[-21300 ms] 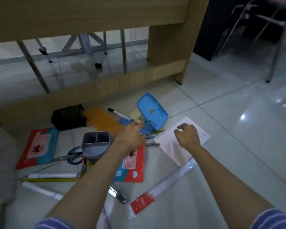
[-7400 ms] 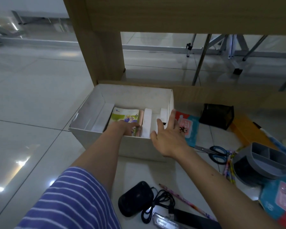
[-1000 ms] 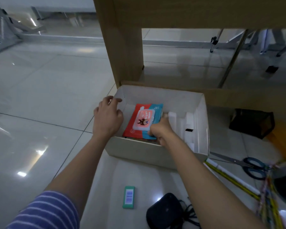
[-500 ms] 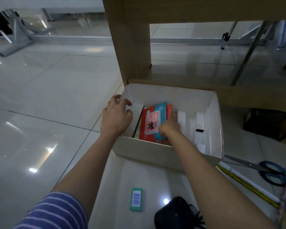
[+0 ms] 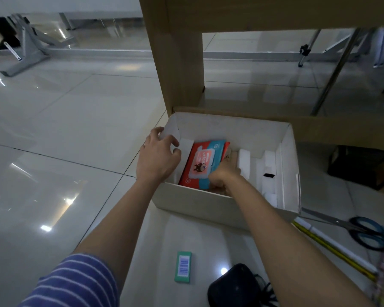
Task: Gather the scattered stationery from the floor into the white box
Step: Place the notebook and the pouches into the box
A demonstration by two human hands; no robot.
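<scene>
Head view: the red-and-blue packet (image 5: 201, 165), flat a second ago, now stands on edge inside the white box (image 5: 231, 129). The right hand (image 5: 223, 175) grips it in a narrow grip; the left hand (image 5: 157, 157) holds the box wall. Scissors (image 5: 361, 230) await on the floor.

The right hand (image 5: 223, 173) hides the red packet's (image 5: 198, 165) lower right corner; the black device (image 5: 233, 289) at bottom centre and the scissors (image 5: 364, 231) at right are cut off.
</scene>
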